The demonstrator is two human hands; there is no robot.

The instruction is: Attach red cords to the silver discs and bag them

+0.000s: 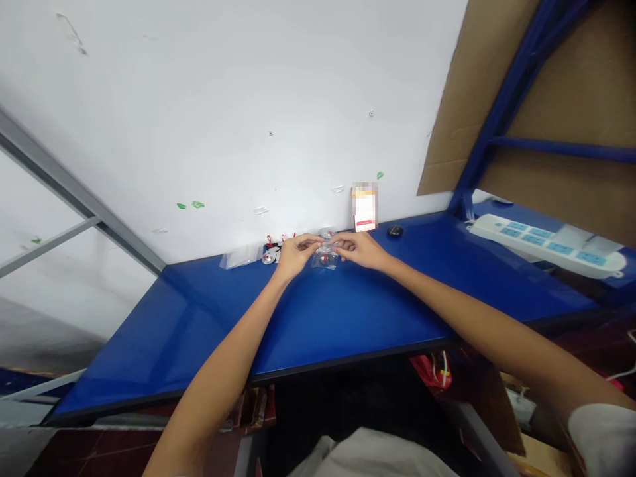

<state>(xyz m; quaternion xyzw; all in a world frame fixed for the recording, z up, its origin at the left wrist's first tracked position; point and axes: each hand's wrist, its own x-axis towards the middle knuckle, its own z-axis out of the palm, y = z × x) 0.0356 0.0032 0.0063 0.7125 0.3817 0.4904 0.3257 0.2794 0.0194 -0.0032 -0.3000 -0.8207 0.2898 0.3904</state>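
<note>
Between my two hands is a small clear plastic bag [324,260] with something red and shiny inside, too small to name. My left hand [298,255] pinches the bag's upper left edge, and my right hand [362,249] pinches its upper right edge. Just left of my left hand lie several small items with red loops [269,254], black and white with clear round parts. Beside them, a stack of flat clear plastic bags [242,256] rests against the wall. Another clear shiny piece [326,233] shows behind my fingers.
A lit phone [365,209] leans upright on the white wall. A small black case-like object [395,230] sits on the blue table [209,318]. At right is a white power strip [546,245] by a blue metal frame [497,119] with cardboard.
</note>
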